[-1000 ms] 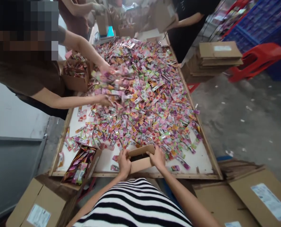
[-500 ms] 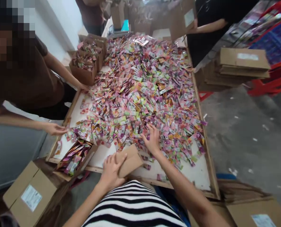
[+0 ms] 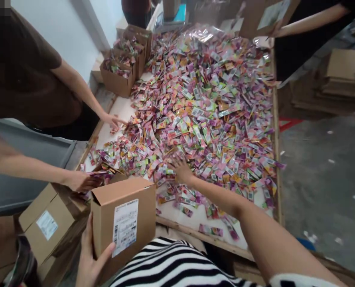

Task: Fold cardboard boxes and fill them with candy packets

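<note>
My left hand [image 3: 89,261] grips the lower corner of a brown cardboard box [image 3: 124,217] with a white label, held upright against the near edge of the table. My right hand [image 3: 182,170] reaches forward with its fingers spread flat on the heap of small colourful sachets [image 3: 207,107] that covers the wooden-rimmed table [image 3: 275,131]. A few loose sachets [image 3: 183,197] lie on the white surface just below that hand.
A person in a brown top stands at the left, one hand [image 3: 113,119] on the sachets and the other [image 3: 77,181] by a filled box. Filled boxes [image 3: 120,69] sit at the far left. Another person's arm [image 3: 303,22] holds a box far right. Flat cartons [image 3: 46,225] lie below left.
My left hand has stood the box upright at the table's edge and now grips its lower corner. My right hand stays spread on the sachets. The view has swung left.
</note>
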Motion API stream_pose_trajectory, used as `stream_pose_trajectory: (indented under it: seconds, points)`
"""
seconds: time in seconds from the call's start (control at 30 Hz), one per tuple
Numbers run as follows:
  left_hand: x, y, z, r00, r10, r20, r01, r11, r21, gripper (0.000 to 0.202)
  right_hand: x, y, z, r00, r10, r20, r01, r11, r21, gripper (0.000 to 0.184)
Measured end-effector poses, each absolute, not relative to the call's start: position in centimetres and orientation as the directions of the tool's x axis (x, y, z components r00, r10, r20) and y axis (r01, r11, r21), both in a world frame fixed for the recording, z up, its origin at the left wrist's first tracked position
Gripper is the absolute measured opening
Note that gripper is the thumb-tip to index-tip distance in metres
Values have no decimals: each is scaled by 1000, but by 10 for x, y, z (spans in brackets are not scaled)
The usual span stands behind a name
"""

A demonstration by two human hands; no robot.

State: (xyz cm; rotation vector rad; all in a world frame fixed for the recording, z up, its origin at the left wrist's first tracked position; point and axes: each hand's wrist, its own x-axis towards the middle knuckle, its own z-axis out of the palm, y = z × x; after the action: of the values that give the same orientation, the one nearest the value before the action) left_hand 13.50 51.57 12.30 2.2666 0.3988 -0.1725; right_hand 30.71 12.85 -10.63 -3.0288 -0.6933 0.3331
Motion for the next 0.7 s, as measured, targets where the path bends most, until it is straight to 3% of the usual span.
stream_pose_trajectory:
  seconds: [0.1, 0.17, 0.3, 0.43, 0.6, 0.7]
  points:
    - [140, 511, 117, 922, 258, -290, 385, -519, 763, 96, 292, 128, -116, 837, 484, -254, 493, -869, -33, 114]
    - [144, 509, 114, 915, 274, -295, 396, -476, 786, 95, 304, 132, -121, 836, 479, -267, 488, -872, -35, 99]
    - [149, 503, 113, 888, 338, -312, 437, -408, 802, 96, 350, 136, -121, 906, 375, -196, 387, -922, 25, 71]
    - [151, 504, 109, 872, 380, -310, 441, -332, 834, 98, 380, 136, -110, 944, 301, -133, 310, -949, 50, 58]
    - [150, 516, 89, 852, 433, -294, 409, -200, 890, 90, 389, 129, -77, 960, 256, -116, 254, -967, -35, 53]
    - [149, 525, 72, 772, 456, -443, 480, 39, 877, 93, 392, 119, -45, 986, 148, -73, 134, -977, -163, 55]
